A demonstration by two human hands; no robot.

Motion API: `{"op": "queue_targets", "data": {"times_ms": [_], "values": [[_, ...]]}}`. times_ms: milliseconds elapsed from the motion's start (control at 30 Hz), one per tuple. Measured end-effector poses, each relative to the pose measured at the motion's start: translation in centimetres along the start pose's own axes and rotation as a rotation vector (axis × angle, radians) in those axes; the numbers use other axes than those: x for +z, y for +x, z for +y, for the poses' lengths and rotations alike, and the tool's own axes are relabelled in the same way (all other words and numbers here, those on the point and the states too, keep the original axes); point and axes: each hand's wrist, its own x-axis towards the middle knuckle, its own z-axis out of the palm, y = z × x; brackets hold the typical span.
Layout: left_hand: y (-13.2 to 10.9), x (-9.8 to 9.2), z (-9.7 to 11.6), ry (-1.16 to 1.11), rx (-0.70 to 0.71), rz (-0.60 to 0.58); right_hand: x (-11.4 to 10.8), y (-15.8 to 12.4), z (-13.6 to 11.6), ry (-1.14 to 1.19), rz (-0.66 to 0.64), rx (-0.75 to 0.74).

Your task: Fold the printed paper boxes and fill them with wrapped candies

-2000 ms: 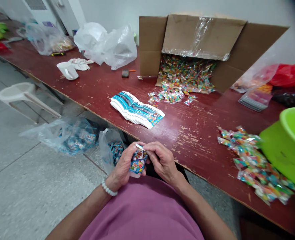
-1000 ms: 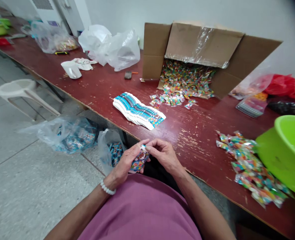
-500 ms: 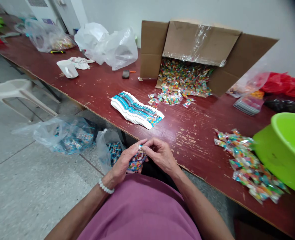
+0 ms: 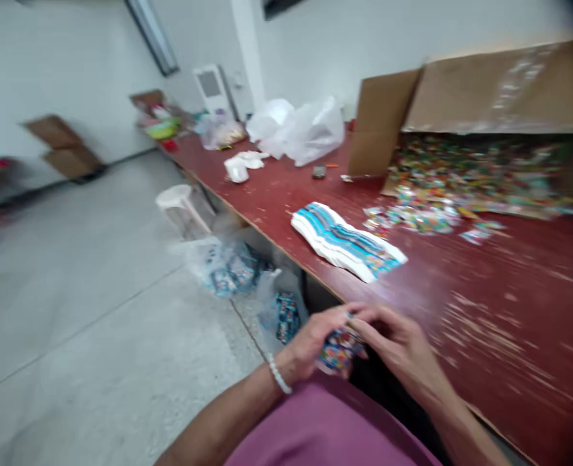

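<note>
Scuffed red table [image 4: 504, 291] blurred; left hand [image 4: 308, 340], right hand [image 4: 397, 343] pinch printed packet [image 4: 339, 351], fingers [image 4: 368, 315] hiding top.

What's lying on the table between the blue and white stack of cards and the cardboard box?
In the head view, loose colourful small packets lie scattered on the red table between the card stack and the cardboard box.
</note>
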Motion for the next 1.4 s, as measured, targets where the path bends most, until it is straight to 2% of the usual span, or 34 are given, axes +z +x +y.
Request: {"op": "queue_targets", "data": {"times_ms": [100, 267, 400, 467, 567, 700, 900, 967, 1100, 1200, 1300, 1400], "values": [[0.4, -1.1, -0.4, -0.079, 0.0, -0.073, -0.3, 0.3, 1.0, -0.02, -0.016, 0.094], [0.4, -1.8, -0.9, -0.085, 0.062, -0.064, -0.7, 0.8, 0.8, 0.107, -0.188, 0.174], [0.3, -1.2, -0.9, -0.071, 0.115, -0.087, -0.4, 0.6, 0.0, 0.141, -0.128, 0.092], [0.4, -0.9, -0.8, -0.031, 0.133, -0.013, -0.3, 0.7, 0.1, 0.163, -0.127, 0.049], [0.5, -0.5, -0.4, 0.017, 0.101, 0.031, -0.6, 0.9, 0.6, 0.222, -0.141, 0.089], [0.3, -0.1, -0.1, 0.072, 0.099, 0.024, -1.0, 0.9, 0.9, 0.322, -0.137, 0.16], [0.4, -0.2, -0.3, 0.077, 0.112, -0.003, -1.2, 0.9, 0.9, 0.363, -0.188, 0.127], [0.5, -0.1, -0.2, 0.089, 0.111, 0.007, -1.5, 0.9, 0.6, 0.298, -0.223, 0.078], [0.4, 0.0, 0.1, 0.141, 0.107, 0.022, -2.1, 0.7, 0.0, 0.029, -0.233, -0.064], [0.4, 0.0, 0.2, 0.157, 0.101, 0.056, -2.2, 0.5, 0.2, -0.214, -0.18, -0.251], [0.5, -0.2, -0.1, 0.113, 0.08, 0.101, -1.7, 0.4, 0.7, -0.448, -0.075, -0.447], [0.7, -0.3, -0.4, 0.033, 0.035, 0.128, -1.1, 0.2, 0.8, -0.492, 0.005, -0.471]]}}
